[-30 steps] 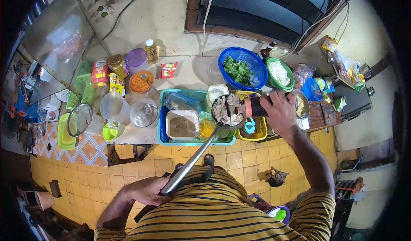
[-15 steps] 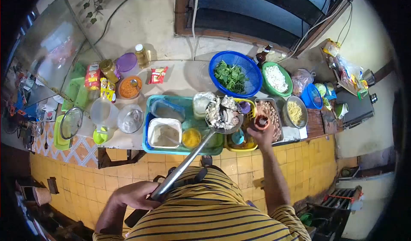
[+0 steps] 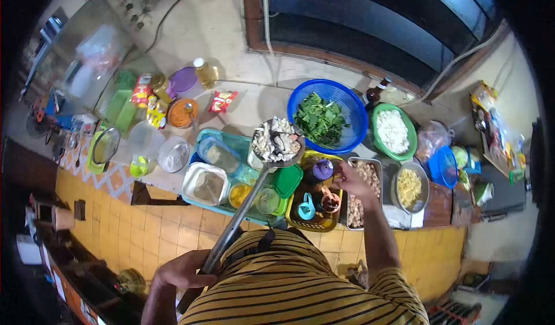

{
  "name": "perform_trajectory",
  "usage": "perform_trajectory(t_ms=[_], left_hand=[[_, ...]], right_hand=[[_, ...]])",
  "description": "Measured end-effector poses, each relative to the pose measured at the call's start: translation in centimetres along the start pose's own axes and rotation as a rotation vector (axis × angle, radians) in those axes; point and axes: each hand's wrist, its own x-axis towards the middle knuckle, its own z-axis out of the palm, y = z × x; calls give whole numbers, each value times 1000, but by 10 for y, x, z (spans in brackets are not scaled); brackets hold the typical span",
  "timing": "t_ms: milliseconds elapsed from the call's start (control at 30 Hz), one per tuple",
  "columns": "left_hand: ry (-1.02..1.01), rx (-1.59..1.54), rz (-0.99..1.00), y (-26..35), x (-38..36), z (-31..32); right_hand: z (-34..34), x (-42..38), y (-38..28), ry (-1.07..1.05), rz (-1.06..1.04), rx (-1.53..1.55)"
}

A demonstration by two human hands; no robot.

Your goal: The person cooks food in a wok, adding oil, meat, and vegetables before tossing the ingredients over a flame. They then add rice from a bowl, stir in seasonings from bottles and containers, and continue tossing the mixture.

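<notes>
My left hand [image 3: 188, 270] is closed around the long metal handle of a ladle [image 3: 237, 215]. The ladle's round bowl, heaped with whitish and dark food pieces [image 3: 278, 141], is up over the counter. My right hand [image 3: 357, 183] has its fingers apart and holds nothing; it is between a yellow basket [image 3: 296, 224] and a metal tray of chopped brown pieces [image 3: 370, 177]. In the basket are a purple-lidded container [image 3: 322, 169], a light blue cup [image 3: 306, 208] and an orange cup with dark contents [image 3: 330, 201].
A teal tray [image 3: 234, 210] holds a white tub [image 3: 191, 180] and yellow powder [image 3: 239, 195]. Behind are leafy greens in a blue colander [image 3: 363, 114] and white pieces in a green bowl [image 3: 411, 146]. Noodles [image 3: 409, 187] fill a metal bowl at right.
My right hand has let go of the orange cup, which now sits in the yellow basket. The ladle's bowl has shifted left, uncovering the purple lid, and the view has turned slightly.
</notes>
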Motion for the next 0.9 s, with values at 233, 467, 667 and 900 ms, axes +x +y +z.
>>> perform_trajectory(t_ms=[233, 467, 667, 900], left_hand=[[149, -140, 130, 10, 2, 38], [75, -202, 70, -15, 10, 37], [-2, -150, 58, -12, 9, 23], [-41, -142, 63, -17, 3, 12]], right_hand=[[42, 59, 1, 126, -126, -146], [57, 17, -193, -51, 23, -1459], [72, 18, -216, -106, 152, -1582], [57, 12, -180, -47, -14, -1352]])
